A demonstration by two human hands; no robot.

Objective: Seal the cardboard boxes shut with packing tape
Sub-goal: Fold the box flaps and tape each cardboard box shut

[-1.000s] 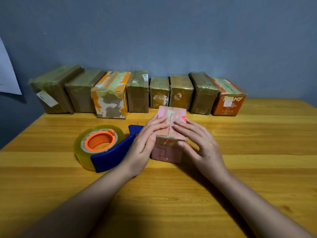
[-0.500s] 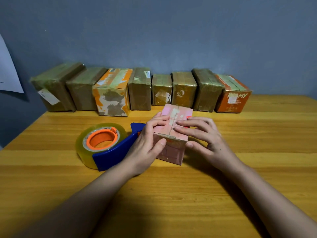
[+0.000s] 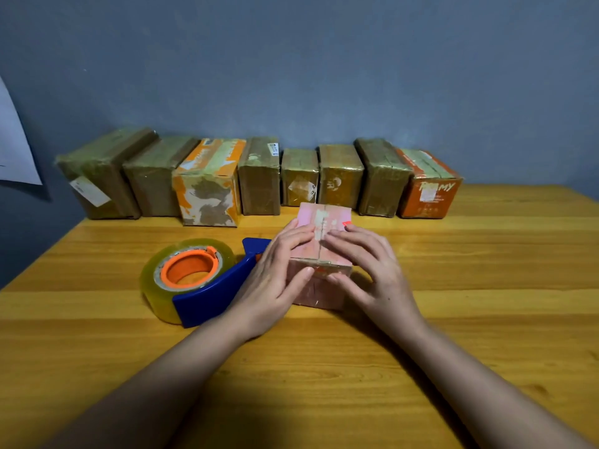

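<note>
Small pink cardboard box [image 3: 319,257] stood mid wooden desk [image 3: 486,254], flaps closed. Left hand [image 3: 275,277] and right hand [image 3: 372,270] pressed straight fingers [image 3: 298,234] flat on top. Blue tape dispenser [image 3: 194,280] lay beside; sealing judged outstanding.

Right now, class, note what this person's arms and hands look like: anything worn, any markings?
The left hand and right hand are bare: no gloves or rings that I can make out. Both forearms are uncovered to the frame's lower edge, with no sleeve, watch, bracelet or marking in view.
</note>
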